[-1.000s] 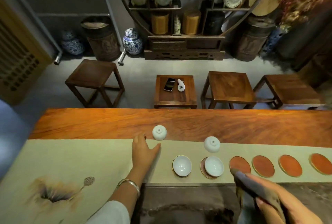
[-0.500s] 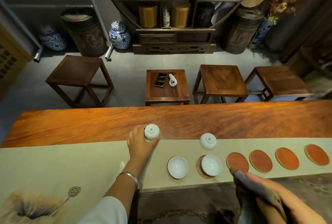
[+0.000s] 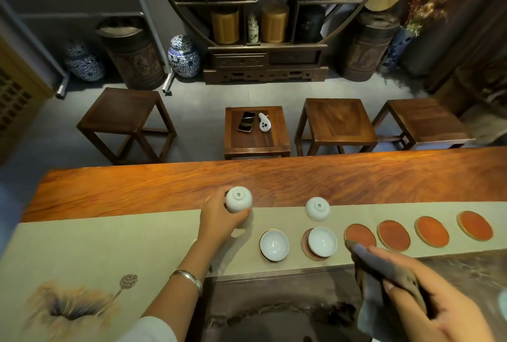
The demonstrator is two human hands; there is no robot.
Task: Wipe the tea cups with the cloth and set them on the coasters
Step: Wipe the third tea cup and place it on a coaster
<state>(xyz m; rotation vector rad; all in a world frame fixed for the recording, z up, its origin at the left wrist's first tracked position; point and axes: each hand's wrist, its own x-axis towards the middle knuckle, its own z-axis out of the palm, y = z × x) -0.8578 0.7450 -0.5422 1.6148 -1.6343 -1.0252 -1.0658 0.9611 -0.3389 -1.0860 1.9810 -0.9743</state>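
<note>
A long desk [image 3: 301, 177] of glossy reddish wood grain carries a pale cloth runner [image 3: 109, 245], with wooden stools and a shelf of jars behind. Along the runner lie round rust-coloured coasters [image 3: 432, 231] with thin pale rims. Two smooth white tea cups stand upright on coasters [image 3: 274, 245], one [image 3: 322, 241] set off-centre; another [image 3: 317, 208] rests upside down at the runner's far edge. The left hand [image 3: 222, 221] curls its fingers round an inverted white cup [image 3: 238, 199], foot ring upward. The right hand [image 3: 428, 297] grips a dark grey, rumpled cloth [image 3: 384, 273] whose tip overlaps a bare coaster [image 3: 359, 233].
</note>
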